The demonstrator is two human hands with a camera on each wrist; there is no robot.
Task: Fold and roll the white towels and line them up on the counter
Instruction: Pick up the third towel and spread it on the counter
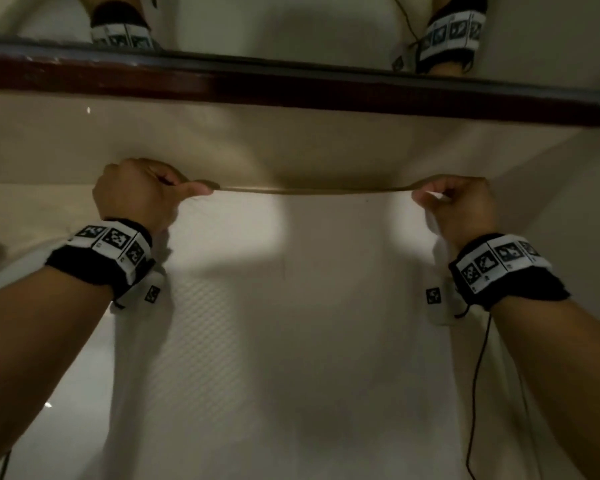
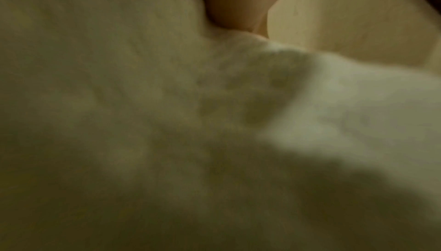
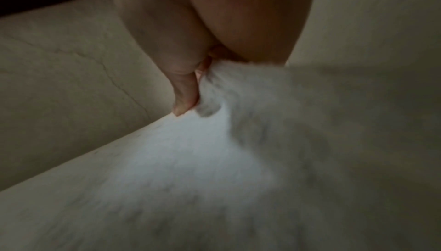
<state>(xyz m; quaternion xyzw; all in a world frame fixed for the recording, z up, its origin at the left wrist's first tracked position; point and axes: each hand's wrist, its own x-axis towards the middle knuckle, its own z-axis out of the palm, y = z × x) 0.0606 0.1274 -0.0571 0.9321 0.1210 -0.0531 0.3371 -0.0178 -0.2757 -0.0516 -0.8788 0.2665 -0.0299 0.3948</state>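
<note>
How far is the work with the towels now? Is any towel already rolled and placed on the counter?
No rolled towel shows in these views, so nothing looks finished. In hand: the left hand and right hand each pinch a corner of one white towel, stretching its top edge taut above the beige counter. Left: folding this towel, rolling it, and lining it up.

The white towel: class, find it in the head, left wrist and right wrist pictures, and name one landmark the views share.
Head: white towel fills the centre and bottom, its top edge stretched between both hands.
Left wrist: fills most of the picture, blurred.
Right wrist: lower right half, pinched at the centre.
Shared landmark: the beige counter.
</note>
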